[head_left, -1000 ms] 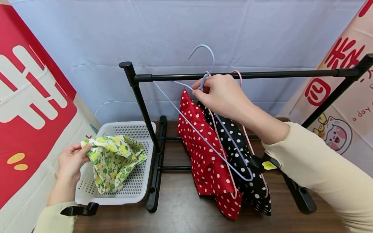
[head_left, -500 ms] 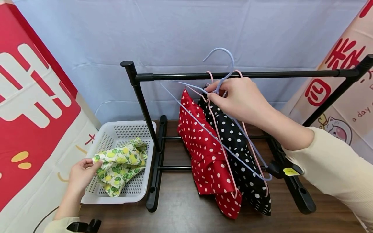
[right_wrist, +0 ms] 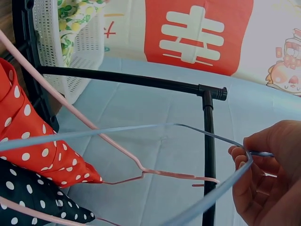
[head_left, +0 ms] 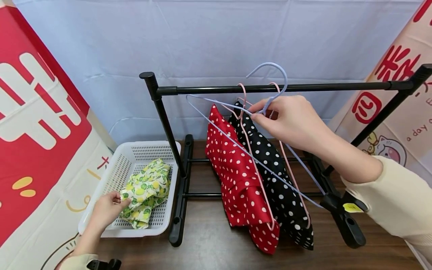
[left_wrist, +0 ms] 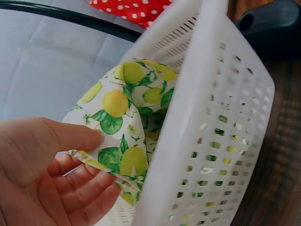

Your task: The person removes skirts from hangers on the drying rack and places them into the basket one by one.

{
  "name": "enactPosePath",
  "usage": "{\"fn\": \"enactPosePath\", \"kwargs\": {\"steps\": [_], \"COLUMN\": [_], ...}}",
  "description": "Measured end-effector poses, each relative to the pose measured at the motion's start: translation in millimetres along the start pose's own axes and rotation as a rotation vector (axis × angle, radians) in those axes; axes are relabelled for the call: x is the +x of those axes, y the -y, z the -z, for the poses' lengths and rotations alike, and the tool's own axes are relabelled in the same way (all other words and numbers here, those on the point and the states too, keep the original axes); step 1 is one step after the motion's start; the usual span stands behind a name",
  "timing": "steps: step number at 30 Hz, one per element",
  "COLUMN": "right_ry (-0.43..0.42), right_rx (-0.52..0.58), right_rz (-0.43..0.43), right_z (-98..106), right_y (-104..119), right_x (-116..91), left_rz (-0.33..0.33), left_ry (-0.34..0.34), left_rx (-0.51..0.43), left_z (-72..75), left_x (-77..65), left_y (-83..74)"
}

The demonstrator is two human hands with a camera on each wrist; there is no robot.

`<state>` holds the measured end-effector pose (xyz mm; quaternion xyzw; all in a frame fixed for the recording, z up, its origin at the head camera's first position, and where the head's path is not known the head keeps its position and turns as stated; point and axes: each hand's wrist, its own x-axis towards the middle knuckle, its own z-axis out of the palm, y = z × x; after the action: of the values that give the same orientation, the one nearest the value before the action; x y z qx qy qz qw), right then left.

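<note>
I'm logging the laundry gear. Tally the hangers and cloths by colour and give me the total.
Pink hangers: 2
Blue hanger: 1
Red polka-dot cloth: 1
Black polka-dot cloth: 1
Yellow-and-green lemon-print cloth: 1
Total: 6

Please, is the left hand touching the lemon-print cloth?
Touching. The left wrist view shows the left hand pinching the lemon-print cloth, its thumb on the fabric.

A pale backdrop (head_left: 168, 41) rises behind the wooden table (head_left: 206, 243), a printed panel (head_left: 50, 161) at left.
</note>
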<state>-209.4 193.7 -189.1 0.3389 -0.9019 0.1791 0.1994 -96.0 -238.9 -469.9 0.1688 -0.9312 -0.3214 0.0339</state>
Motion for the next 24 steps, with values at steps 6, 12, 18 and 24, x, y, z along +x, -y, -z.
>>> {"fn": "enactPosePath", "kwargs": {"steps": [6, 12, 18, 24], "right_ry": [-0.026, -0.042, -0.066, -0.081], "right_rx": [-0.007, 0.01, 0.008, 0.022], "right_rz": [0.035, 0.05, 0.068, 0.089], "right_z": [8, 14, 15, 20], "right_y": [-5, -10, -19, -27], "right_x": [-7, -14, -20, -29], "left_rz": [-0.021, -0.044, -0.048, -0.032], "left_ry": [0.049, 0.107, 0.14, 0.156], "left_rx": [0.042, 0.087, 0.112, 0.124], "left_z": [-14.7, -25.5, -29.3, -22.8], "left_x": [2.0, 2.9, 3.3, 4.8], "left_y": [-2.1, -9.1, -7.5, -2.6]}}
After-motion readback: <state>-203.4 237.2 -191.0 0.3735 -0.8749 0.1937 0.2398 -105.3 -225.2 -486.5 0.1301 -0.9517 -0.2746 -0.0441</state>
